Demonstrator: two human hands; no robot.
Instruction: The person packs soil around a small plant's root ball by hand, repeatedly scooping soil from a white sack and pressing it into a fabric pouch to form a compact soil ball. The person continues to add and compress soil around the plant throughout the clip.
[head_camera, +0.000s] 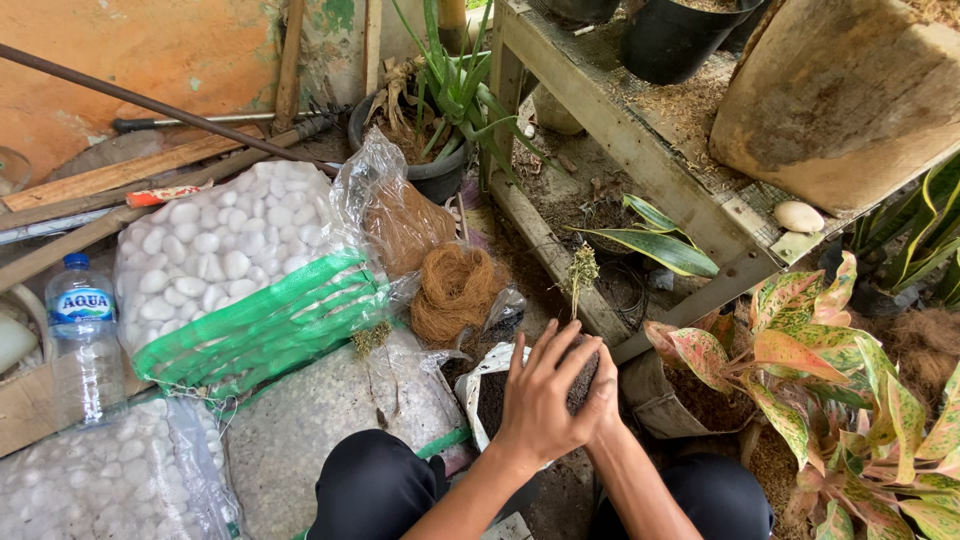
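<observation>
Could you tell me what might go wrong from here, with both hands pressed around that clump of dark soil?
1. The soil clump looks loose; squeezed between the left hand and right hand, it may crumble and spill beside the open soil bag.
2. The thin plant stem rising from it could snap or tip.
3. The pink-speckled plant stands close to the right arm and might get knocked.

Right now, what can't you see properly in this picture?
- Head view: the right hand is mostly hidden behind the left hand; its grip cannot be told.
- The dark clump of soil they cup is largely covered by the fingers.
- The white bag beneath is partly hidden by the left wrist and a knee.
- The pebble sack is cut off by the bottom edge.
</observation>
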